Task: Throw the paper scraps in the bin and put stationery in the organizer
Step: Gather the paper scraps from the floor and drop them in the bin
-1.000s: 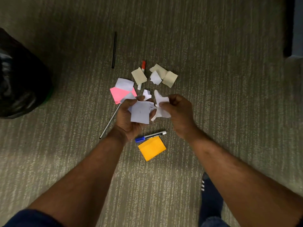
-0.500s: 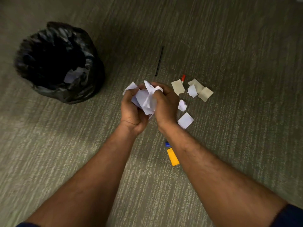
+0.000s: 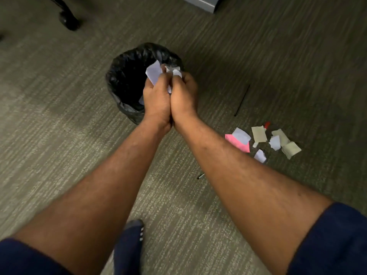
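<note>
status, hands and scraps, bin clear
Left hand and right hand both grip the paper wad. Wad held over the bin mouth, not dropped. Loose scraps on carpet to the right. Nothing blocking the bin.

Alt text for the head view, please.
The left hand and right hand, pressed side by side, grip crumpled white paper scraps above the open black-lined bin. Loose scraps, a pink note and a thin black stick lie on the carpet to the right.

A navy left sleeve (image 3: 25, 257) and right sleeve (image 3: 335, 241) end well behind the left hand (image 3: 156, 98) and right hand (image 3: 184, 94); below them, a navy shoe (image 3: 130, 243) with white stripes.
</note>
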